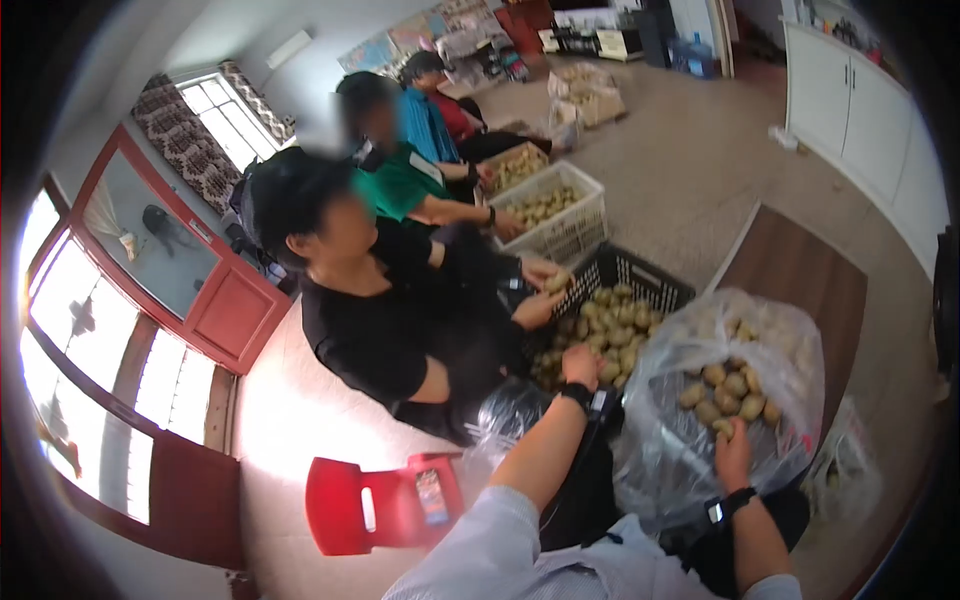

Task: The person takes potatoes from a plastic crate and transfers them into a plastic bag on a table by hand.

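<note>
A white cabinet (pixel 865 115) stands at the far right, the largest furnishing on that side. At the left sits a co-worker in black (pixel 350 335), turned toward the middle of the scene. A brown wooden table (pixel 795 260) runs from near to far on the right.

At the table's near end is a clear plastic bag (pixel 650 455), its mouth facing the near left. To the left, next to the bag, is a black lattice crate (pixel 650 283); its long axis appears to run from near left to far right, though the bag hides part of it. A white slatted crate (pixel 585 222) stands beyond it, far and to the left. A red plastic seat (pixel 335 505) is on the floor at the near left.

The left hand (pixel 578 367) reaches over the black crate with its fingers down at the contents; whether it grips anything is hidden. The right hand (pixel 735 452) is inside the bag's mouth, pointing away from the wearer, fingertips at one small fruit (pixel 722 428); I cannot tell whether they have closed on it.

Smallest are the oval, kiwifruit-like fruits (pixel 728 385), piled in the bag and in the black crate. Their long axes point different ways, with no shared direction. The small fruit at the right fingertips lies at the pile's near edge, too small for its axis to be read.
</note>
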The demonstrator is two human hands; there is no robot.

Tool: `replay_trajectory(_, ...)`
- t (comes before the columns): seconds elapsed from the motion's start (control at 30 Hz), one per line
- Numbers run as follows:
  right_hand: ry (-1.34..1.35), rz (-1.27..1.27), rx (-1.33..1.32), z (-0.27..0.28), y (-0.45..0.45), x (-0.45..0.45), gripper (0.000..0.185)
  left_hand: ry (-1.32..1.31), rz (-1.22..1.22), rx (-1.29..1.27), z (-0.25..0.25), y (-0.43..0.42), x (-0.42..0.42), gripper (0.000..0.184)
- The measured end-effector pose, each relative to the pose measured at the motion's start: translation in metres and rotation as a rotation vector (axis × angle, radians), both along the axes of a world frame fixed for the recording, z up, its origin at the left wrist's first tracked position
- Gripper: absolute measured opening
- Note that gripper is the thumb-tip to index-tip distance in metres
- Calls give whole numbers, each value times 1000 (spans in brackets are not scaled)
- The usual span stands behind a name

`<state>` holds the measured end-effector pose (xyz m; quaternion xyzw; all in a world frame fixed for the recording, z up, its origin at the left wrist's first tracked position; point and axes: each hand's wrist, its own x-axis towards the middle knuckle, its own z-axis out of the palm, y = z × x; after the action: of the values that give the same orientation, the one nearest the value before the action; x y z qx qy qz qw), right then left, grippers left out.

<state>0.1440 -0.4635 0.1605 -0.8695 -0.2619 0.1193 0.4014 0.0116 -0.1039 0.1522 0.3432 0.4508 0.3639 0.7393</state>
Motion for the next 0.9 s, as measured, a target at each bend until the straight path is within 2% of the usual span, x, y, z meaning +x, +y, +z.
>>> replay_trajectory(0.07,-29,7,18,21,8,-4,37,89,-12,-48,18,-13,10,18)
replay_trajectory(0.1,41,25,9,23,10,-4,36,78,-16,-39,37,-23,14,18)
replay_trajectory(0.17,186,47,26,25,16,-6,36,144,-225,15,67,-47,12,28)
replay_trajectory(0.2,183,46,27,21,21,-8,36,142,-226,16,69,-51,14,28)
replay_trajectory(0.27,81,103,92,14,32,-10,38,139,-506,15,71,-60,19,31)
replay_trajectory(0.33,47,146,128,32,43,-15,38,172,-596,28,82,-70,21,35)
replay_trajectory(0.4,22,192,163,50,55,-23,38,174,-858,51,96,-80,17,37)
replay_trajectory(0.53,102,318,224,96,77,-33,36,251,-1037,85,108,-97,20,49)
replay_trajectory(0.6,122,337,229,123,84,-41,36,214,-1051,26,104,-100,24,49)
replay_trajectory(0.67,189,342,223,139,87,-46,36,89,-1175,-111,103,-103,28,39)
replay_trajectory(0.7,195,340,215,131,85,-45,36,88,-1176,-121,95,-107,29,39)
replay_trajectory(0.77,5,346,254,106,90,-37,35,-82,-1112,-93,83,-103,31,31)
replay_trajectory(0.87,-33,344,334,89,88,-28,38,-65,-986,-129,91,-102,29,23)
replay_trajectory(0.9,30,319,257,88,82,-24,37,-66,-944,-143,85,-98,29,23)
